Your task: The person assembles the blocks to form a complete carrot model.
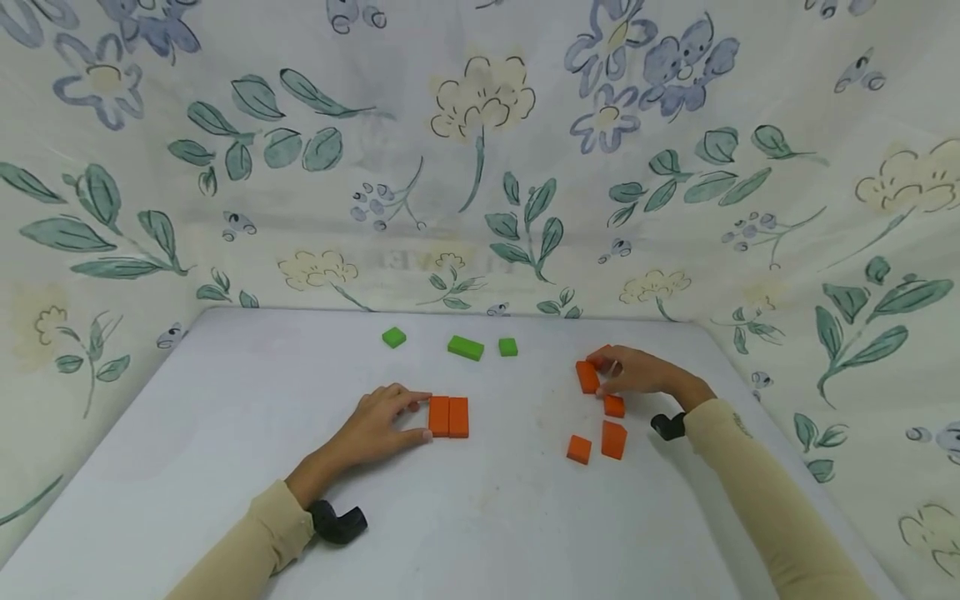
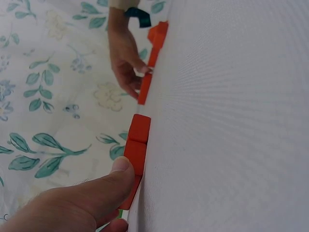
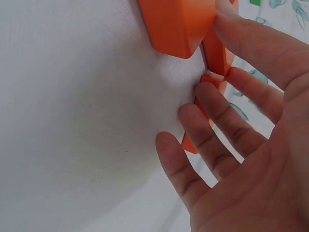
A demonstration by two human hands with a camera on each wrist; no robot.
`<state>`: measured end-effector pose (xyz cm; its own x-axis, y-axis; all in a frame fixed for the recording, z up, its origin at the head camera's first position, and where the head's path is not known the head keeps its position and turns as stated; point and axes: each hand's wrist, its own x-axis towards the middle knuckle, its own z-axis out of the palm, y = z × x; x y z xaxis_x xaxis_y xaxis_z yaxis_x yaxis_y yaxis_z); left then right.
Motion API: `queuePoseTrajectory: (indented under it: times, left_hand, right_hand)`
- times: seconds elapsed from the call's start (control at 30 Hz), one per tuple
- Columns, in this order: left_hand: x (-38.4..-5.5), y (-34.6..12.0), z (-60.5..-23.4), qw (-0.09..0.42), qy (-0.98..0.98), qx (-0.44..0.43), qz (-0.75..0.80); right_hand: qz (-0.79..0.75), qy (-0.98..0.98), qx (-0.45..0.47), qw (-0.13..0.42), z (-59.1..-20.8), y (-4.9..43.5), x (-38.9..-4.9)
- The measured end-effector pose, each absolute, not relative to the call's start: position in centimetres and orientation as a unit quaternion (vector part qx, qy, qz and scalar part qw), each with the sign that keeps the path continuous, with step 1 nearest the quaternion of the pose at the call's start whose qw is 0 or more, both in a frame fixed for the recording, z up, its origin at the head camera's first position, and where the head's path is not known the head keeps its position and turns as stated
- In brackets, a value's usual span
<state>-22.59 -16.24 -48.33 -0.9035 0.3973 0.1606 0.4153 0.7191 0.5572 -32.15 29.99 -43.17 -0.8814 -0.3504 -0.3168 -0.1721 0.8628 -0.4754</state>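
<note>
Near the middle of the table in the head view, two orange rectangular blocks lie side by side. My left hand is at their left edge, index finger at the far corner and thumb at the near corner of the left block. The left wrist view shows that thumb against the orange blocks. Over at the right, my right hand pinches another orange block between thumb and index finger. Its other fingers are spread loosely in the right wrist view. Another orange piece is partly hidden behind this hand.
Close below the right hand lie a small orange block, a larger orange block and an orange cube. Along the back are a green block and two small green pieces. A floral cloth rises behind the table.
</note>
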Motion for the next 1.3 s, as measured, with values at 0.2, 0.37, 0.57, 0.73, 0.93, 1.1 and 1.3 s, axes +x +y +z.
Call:
queuePoseTrajectory:
  times: [0.2, 0.37, 0.57, 0.73, 0.93, 1.1, 1.3]
  left_hand:
    - [-22.3, -16.1, -48.4, 0.015, -0.928, -0.217, -0.304]
    - [-22.3, -16.1, -48.4, 0.016, -0.928, -0.217, -0.304]
    - [-22.4, -16.1, -48.6, 0.021, -0.926, -0.227, -0.301]
    - [-22.5, -16.3, -48.4, 0.027, -0.926, -0.227, -0.299]
    - [-22.5, -16.4, -48.5, 0.028, -0.924, -0.233, -0.301]
    - [-22.5, -16.5, -48.5, 0.033, -0.924, -0.232, -0.303]
    - [-22.6, -16.4, -48.5, 0.023, -0.924, -0.228, -0.305]
  right_hand:
    - [-0.213, 0.944, -0.155, 0.198, -43.1, 30.0, -32.3]
    - [-0.204, 0.947, -0.155, 0.196, -43.0, 29.8, -32.2]
    - [-0.244, 0.941, -0.153, 0.176, -42.4, 29.3, -31.6]
    - [-0.290, 0.926, -0.194, 0.141, -41.9, 27.8, -30.9]
    - [-0.328, 0.912, -0.233, 0.085, -41.2, 24.3, -27.9]
    - [-0.347, 0.891, -0.286, 0.056, -41.6, 20.9, -25.2]
    - [-0.362, 0.877, -0.310, 0.059, -42.3, 18.0, -23.9]
